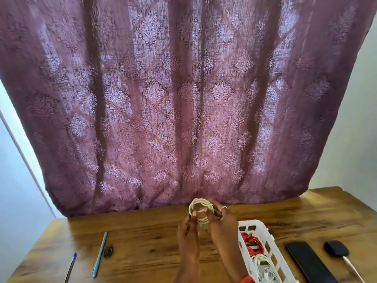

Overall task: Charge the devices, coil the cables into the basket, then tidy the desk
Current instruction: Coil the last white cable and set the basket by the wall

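1. White cable coil [201,211] is held above the tabletop [142,242], between both hands.
2. Left hand [188,231] pinches the coil's lower left; right hand [221,223] curls round its right side.
3. Basket [255,225] sits just right of the right hand, with a red cable [252,242] and a second white cable [263,266] inside.

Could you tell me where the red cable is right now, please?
In the head view, the red cable lies in the far end of the white basket, just right of the right hand, with a white cable bundle nearer the camera.
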`<state>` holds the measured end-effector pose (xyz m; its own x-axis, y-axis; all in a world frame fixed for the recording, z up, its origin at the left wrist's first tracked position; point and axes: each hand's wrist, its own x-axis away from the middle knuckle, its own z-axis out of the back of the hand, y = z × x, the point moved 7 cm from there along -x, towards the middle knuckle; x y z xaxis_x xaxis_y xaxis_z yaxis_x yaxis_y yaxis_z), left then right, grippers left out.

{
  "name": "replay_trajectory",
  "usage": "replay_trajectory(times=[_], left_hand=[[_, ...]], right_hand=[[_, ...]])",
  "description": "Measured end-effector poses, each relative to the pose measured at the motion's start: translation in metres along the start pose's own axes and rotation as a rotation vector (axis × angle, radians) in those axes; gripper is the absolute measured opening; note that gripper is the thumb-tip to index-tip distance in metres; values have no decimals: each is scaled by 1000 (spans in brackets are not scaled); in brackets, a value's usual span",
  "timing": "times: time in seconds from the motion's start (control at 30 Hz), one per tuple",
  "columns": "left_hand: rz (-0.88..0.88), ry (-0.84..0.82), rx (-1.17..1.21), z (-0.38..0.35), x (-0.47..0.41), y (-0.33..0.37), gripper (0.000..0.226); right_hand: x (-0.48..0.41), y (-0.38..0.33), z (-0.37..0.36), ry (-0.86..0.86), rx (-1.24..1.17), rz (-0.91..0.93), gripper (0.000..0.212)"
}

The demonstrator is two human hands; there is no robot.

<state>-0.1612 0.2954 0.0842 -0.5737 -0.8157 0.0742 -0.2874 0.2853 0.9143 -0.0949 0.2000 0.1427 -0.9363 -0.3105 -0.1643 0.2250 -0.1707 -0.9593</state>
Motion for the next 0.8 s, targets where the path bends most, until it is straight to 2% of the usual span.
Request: replay_trajectory(times=[0.1, 0.23, 0.43, 0.7, 0.8], left_hand=[[74, -24, 47, 1, -4, -3, 18], [169, -80, 56, 2, -6, -5, 18], [162, -148, -57, 6, -10, -1, 15], [54, -232, -89, -12, -7, 5, 18], [20, -256, -129, -15, -9, 4, 15]], right_hand=[[-4, 7, -5, -76, 3, 12, 34], [-9, 2, -8, -310, -1, 49, 40], [-12, -4, 3, -509, -77, 30, 39], [-22, 2, 7, -552, -157, -15, 40], [-21, 3, 6, -580, -89, 35, 40]])
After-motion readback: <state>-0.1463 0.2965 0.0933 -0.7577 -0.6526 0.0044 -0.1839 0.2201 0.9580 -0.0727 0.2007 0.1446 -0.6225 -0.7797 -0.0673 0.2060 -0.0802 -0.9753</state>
